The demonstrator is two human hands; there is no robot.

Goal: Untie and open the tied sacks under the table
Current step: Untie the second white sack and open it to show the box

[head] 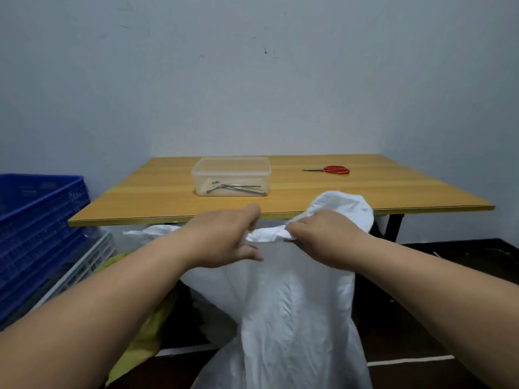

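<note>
a tall white sack (292, 310) stands on the floor just in front of the wooden table (168, 192), its crumpled neck bunched into a twisted band at the top. the left hand (224, 240) and right hand (323, 237), arms outstretched, each grip that band with curled fingers, close together.
</note>
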